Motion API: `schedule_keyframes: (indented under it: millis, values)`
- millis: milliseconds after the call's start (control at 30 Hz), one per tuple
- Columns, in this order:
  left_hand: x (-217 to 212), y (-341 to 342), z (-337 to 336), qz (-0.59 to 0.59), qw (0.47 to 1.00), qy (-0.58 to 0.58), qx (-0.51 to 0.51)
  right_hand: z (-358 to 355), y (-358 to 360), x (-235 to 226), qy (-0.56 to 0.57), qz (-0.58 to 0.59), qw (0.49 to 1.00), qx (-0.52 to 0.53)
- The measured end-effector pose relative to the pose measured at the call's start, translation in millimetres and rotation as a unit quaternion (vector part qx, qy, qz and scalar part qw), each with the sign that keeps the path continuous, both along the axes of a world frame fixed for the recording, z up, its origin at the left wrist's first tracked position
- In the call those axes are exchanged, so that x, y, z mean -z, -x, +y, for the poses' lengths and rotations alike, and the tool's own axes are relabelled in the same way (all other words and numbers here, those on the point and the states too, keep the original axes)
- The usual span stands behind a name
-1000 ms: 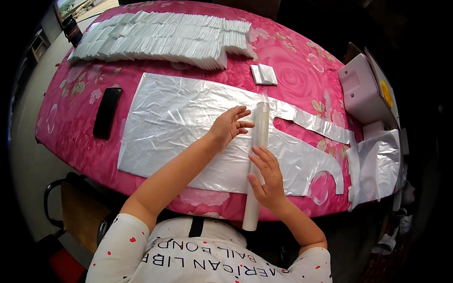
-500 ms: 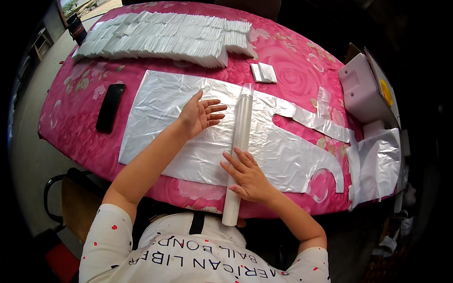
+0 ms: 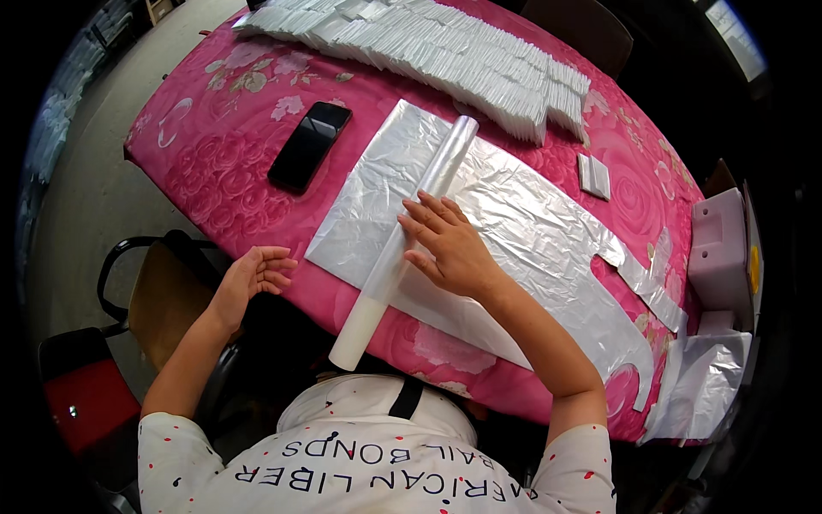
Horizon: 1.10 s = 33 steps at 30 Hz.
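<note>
A thin, silvery-clear plastic apron [image 3: 531, 231] lies flat on the table, its neck loop and ties toward the right. Across its left part, at a slant, rests a long pale roller tube [image 3: 370, 313], whose near end juts past the table edge. My right hand [image 3: 449, 244] lies on top of the tube with fingers outstretched, touching it without wrapping round. Off the near left edge of the table, my left hand [image 3: 253, 283] hovers in the air, fingers loosely bent and apart, holding nothing.
Rows of folded white plastic packets [image 3: 445, 56] stand along the far side, with one folded packet [image 3: 593, 176] apart. A black phone [image 3: 310, 147] lies left of the apron. At the right are a white box [image 3: 717, 244] and more plastic film [image 3: 702, 385]. A chair [image 3: 167, 291] stands at the left.
The tube has moved leftward over the apron under my right hand and now slants. My left hand has drawn back from above the apron to beyond the table edge. The view has shifted.
</note>
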<state>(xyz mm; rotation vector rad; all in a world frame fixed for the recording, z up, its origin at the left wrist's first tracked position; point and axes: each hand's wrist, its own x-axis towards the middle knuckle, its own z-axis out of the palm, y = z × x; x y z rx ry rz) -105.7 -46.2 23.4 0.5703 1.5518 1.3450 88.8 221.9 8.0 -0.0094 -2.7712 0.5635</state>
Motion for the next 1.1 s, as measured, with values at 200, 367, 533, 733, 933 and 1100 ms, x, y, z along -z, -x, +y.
schedule_keyframes:
  millis: [200, 367, 533, 733, 933, 1100]
  values:
    - [7, -52, 6, 0.262, 0.962, 0.068, 0.038, -29, 94, 21, -0.006, -0.032, 0.997, 0.076]
    - [9, -64, 24, 0.464, 0.878, 0.108, 0.051, -61, 131, 31, 0.149, 0.113, 0.925, 0.33]
    - [2, -67, 17, -0.098, 0.99, -0.009, 0.096, -47, 105, 15, 0.619, 0.174, 0.719, 0.264]
    - [7, -86, 29, -0.513, 0.821, -0.122, 0.22, -36, 45, -20, 0.856, 0.238, 0.451, 0.081]
    - [13, -113, 65, -0.055, 0.985, 0.065, 0.151, -51, -4, -5, 0.733, 0.231, 0.584, 0.262]
    - [19, -125, 62, -0.161, 0.956, 0.129, 0.208, -41, -34, 15, 0.726, 0.218, 0.588, 0.283]
